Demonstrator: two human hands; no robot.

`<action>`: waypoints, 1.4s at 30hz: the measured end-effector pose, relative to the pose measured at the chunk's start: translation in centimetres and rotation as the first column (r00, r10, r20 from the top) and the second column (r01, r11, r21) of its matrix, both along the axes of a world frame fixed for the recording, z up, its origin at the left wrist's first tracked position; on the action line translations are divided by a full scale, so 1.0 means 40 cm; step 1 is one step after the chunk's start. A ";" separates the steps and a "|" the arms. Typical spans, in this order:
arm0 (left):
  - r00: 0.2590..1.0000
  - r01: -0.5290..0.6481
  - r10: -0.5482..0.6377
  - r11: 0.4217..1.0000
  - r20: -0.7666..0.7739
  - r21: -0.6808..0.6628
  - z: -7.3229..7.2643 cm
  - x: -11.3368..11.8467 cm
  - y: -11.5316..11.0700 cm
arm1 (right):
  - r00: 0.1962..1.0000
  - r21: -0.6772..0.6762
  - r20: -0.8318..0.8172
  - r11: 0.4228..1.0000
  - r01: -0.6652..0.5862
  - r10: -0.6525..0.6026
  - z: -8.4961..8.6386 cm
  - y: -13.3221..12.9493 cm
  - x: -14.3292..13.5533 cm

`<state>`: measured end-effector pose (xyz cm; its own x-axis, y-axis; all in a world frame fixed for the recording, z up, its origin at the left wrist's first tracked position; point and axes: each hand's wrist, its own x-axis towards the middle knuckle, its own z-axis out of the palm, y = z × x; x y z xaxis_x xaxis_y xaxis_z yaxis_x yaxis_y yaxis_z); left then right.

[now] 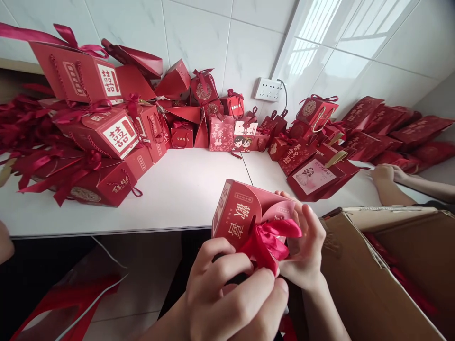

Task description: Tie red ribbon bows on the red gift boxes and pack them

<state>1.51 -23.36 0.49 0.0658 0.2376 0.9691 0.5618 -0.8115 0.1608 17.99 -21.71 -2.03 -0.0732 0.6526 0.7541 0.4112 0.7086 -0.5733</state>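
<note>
A red gift box [245, 203] with gold Chinese characters is tilted over the table's front edge. My right hand [308, 251] grips its right side, with the fingers behind and the thumb out of sight or partly hidden. A shiny crimson ribbon bow [272, 241] sits on the box's top flaps. The fingers of my left hand [231, 293] are curled and pressed together at the lower part of the ribbon, close to the box's near side. Part of the box is hidden behind these fingers.
Stacked red gift boxes [103, 128] with ribbons stand at the left, more along the tiled wall. A power strip [269, 90] hangs there. An open cardboard carton [341, 265] is at lower right. Another person's hands [387, 175] rest at the right edge of the white table [177, 199].
</note>
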 end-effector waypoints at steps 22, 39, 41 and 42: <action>0.750 0.421 -0.608 0.742 -0.260 -0.522 -0.117 0.276 0.196 | 0.307 -0.617 -0.753 0.786 -0.023 -0.582 0.128 -0.336 0.133; 0.517 0.570 -0.782 0.618 -0.349 -0.542 -0.144 0.473 0.075 | 0.342 -0.564 -0.288 0.447 0.694 -0.895 0.204 -0.533 0.325; 0.521 0.576 -0.785 0.613 -0.335 -0.540 -0.144 0.475 0.075 | 0.225 -0.337 0.141 0.167 0.926 -0.964 0.188 -0.561 0.407; 0.527 0.583 -0.785 0.612 -0.325 -0.535 -0.144 0.476 0.074 | 0.160 -0.194 0.316 0.101 0.976 -0.935 0.175 -0.574 0.449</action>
<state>20.57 -20.41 -5.28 0.7731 0.1830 0.6074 -0.0773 -0.9232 0.3766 35.96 -44.67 4.96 0.7377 0.3905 0.5507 0.6716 -0.5075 -0.5399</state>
